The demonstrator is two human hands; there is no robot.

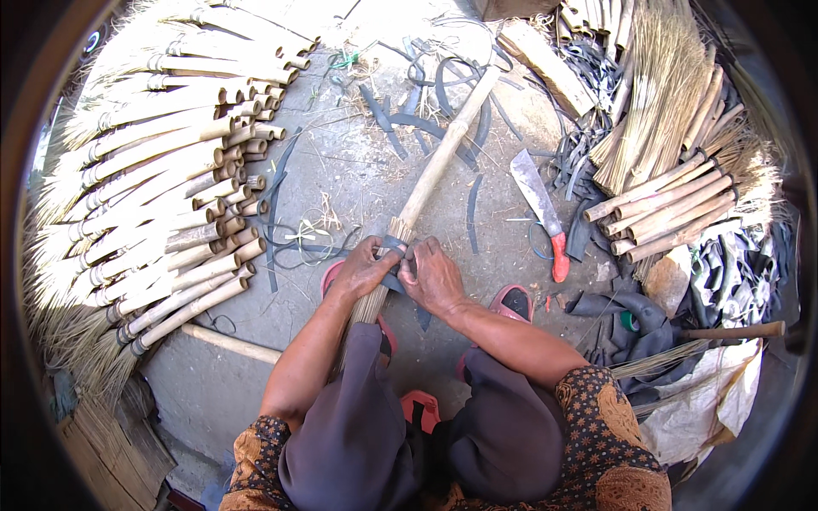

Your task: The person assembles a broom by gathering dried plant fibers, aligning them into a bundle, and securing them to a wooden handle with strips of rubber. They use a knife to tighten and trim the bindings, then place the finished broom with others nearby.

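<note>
Between my knees a broom slants away from me, its pale bamboo handle (447, 153) at the far end and its thin stiff bristles (369, 307) at the near end. A dark rubber strip (393, 244) is wrapped around the place where bristles and handle meet. My left hand (362, 271) is closed round the broom from the left, at the wrapped part. On the other side my right hand (433, 277) has its fingers bent together at the rubber strip, seemingly pinching it. The exact hold of its fingertips is partly hidden.
Many bamboo-handled brooms (170, 179) are stacked on the left. A red-handled machete (538, 204) lies to the right, near loose bristle bundles (652, 111) and more brooms (673, 209). Rubber scraps (473, 213) litter the concrete floor. A bamboo pole (232, 342) lies at lower left.
</note>
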